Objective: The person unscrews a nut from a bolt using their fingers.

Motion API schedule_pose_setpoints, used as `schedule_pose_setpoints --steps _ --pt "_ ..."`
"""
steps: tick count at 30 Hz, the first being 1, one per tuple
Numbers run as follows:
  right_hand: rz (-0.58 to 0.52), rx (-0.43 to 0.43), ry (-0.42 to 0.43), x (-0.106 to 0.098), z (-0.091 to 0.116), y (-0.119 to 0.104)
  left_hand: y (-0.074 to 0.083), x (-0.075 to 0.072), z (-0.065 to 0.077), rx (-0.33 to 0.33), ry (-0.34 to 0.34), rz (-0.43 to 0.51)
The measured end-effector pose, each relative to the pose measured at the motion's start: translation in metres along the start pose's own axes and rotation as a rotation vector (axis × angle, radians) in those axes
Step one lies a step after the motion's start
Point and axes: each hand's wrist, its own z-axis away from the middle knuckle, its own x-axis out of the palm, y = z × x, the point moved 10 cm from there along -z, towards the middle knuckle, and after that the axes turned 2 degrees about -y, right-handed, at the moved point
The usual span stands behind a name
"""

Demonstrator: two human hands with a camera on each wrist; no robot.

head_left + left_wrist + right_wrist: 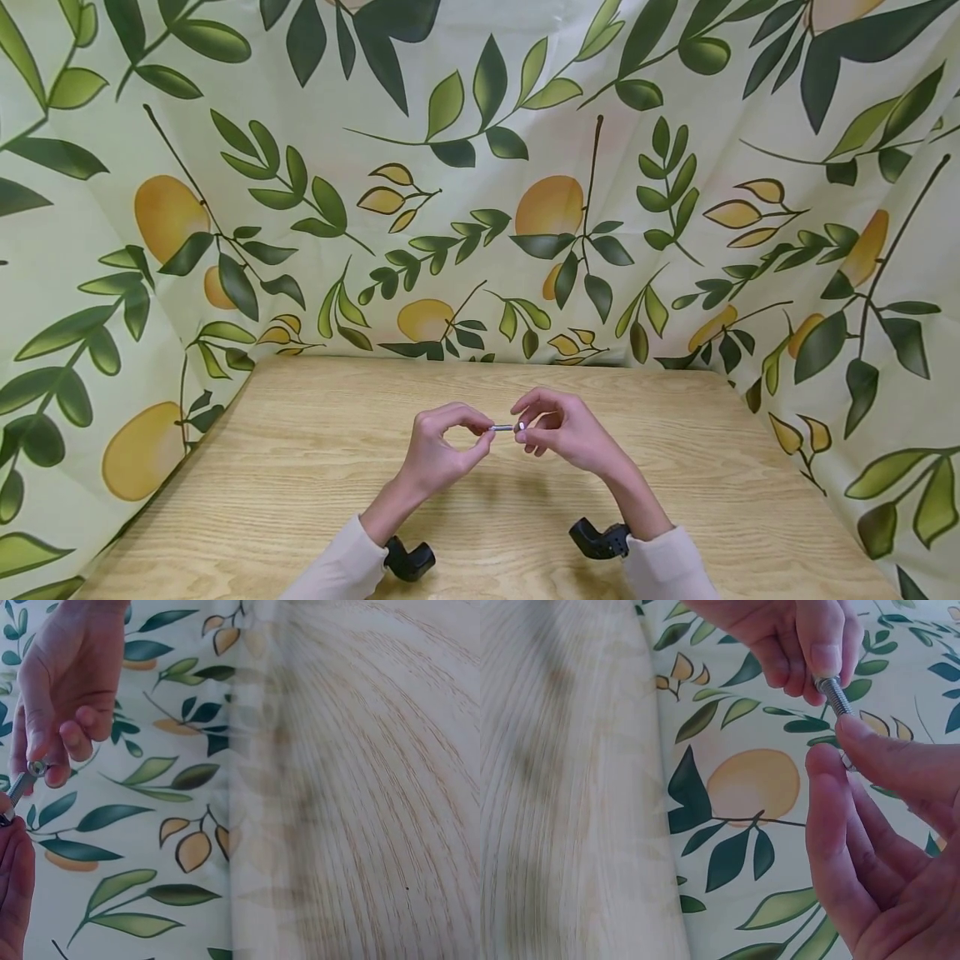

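Over the middle of the table, my left hand (pixel 441 442) pinches a silver threaded bolt (pixel 502 427) by its head end between thumb and fingertips. The bolt's shank points toward my right hand (pixel 566 427). In the right wrist view its threads (pixel 835 697) show plainly, and the far end disappears behind the right thumb. Between thumb and index finger, the right hand holds a small metal nut (pixel 847 761), mostly covered by the fingertips. The nut (pixel 36 769) sits at the bolt's end in the left wrist view. The right hand's other fingers are loosely bent.
Beneath both hands lies a light wood-grain table (pixel 300 467). A leaf-and-fruit patterned cloth (pixel 465 208) rises behind the table and along both sides. Black wrist mounts (pixel 408 558) hang under the sleeves.
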Motion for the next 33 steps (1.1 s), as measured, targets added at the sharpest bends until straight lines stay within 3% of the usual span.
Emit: schedule_pose_setpoints --steps 11,22,28,33 --pt "0.021 0.067 0.063 -0.007 -0.001 0.009 -0.015 -0.002 0.002 -0.106 -0.005 -0.044" --pt "0.006 0.098 0.076 -0.011 0.0 0.011 -0.034 -0.002 0.003 -0.29 -0.021 -0.006" --pt "-0.042 0.098 0.074 -0.01 0.0 0.013 -0.057 0.001 0.005 -0.42 -0.05 0.047" --pt "-0.055 0.095 0.073 -0.008 -0.001 0.015 -0.086 0.007 0.008 -0.548 -0.149 0.03"
